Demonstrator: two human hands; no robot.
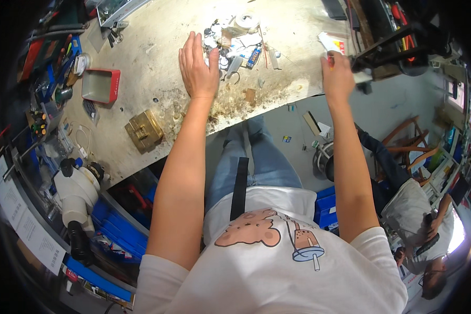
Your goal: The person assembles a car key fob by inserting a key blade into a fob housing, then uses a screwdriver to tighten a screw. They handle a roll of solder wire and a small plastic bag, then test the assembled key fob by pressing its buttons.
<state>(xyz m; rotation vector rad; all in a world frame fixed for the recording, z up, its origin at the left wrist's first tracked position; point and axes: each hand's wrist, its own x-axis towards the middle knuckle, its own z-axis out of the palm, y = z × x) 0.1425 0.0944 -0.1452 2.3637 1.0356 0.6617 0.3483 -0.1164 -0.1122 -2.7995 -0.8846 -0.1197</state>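
Note:
My left hand lies flat on the worn pale workbench, fingers stretched out and holding nothing. Just right of it is a heap of small parts, with a white tape roll behind and a blue battery at its front. Over the bench's right edge, my right hand has its fingers curled around something small; a bit of red-orange shows at the fingertips, but its kind is hidden. Beyond those fingers lies a white, red and yellow packet.
At left stand an open red-rimmed tin, a brass-coloured metal block and a white microscope. A black metal arm juts in at right. Blue bins sit below the bench. Another person is at lower right.

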